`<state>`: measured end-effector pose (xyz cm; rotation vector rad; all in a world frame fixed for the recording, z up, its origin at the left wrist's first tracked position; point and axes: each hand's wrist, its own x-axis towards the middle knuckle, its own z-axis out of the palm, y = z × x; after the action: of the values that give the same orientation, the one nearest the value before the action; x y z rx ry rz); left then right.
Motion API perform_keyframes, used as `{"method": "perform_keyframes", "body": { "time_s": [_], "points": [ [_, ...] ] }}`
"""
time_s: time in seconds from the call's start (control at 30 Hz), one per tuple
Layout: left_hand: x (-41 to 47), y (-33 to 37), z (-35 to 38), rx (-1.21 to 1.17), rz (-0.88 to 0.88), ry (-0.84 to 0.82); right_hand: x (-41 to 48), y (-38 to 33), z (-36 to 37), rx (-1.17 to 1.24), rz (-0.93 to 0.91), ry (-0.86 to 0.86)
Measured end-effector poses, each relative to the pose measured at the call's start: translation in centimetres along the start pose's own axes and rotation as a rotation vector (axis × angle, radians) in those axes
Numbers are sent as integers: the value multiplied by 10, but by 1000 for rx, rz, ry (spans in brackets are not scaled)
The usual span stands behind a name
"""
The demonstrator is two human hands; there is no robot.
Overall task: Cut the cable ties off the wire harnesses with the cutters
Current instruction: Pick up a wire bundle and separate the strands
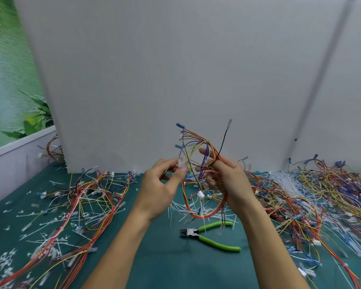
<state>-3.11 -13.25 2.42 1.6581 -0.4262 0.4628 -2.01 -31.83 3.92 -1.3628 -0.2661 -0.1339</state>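
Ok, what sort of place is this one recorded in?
Probably a harness rework bench in a workshop: piles of wire harnesses on a green mat, cut cable ties scattered about, green-handled cutters lying ready.

The harness (204,159) near the centre is made up of red, orange, yellow, purple and black wires, tipped with blue ends and a white plug. Lime-green handles and a black head are seen on the cutters (193,232) at 5 o'clock. The mat (165,263) is plain teal, the cut ties (50,224) at 8 o'clock white, the wall panel (175,69) pale grey.
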Motion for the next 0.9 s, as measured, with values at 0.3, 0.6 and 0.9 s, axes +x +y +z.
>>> {"method": "perform_keyframes", "body": {
  "time_s": [0.3,0.6,0.9],
  "points": [
    [1,-2,-1,53,-68,-5,5,12,4,-447,-223,177],
    [6,-5,-7,24,-173,165,1,14,10,-693,-492,129],
    [3,1,-3,-49,-104,137,-2,22,19,-787,-654,86]
  ]
}}
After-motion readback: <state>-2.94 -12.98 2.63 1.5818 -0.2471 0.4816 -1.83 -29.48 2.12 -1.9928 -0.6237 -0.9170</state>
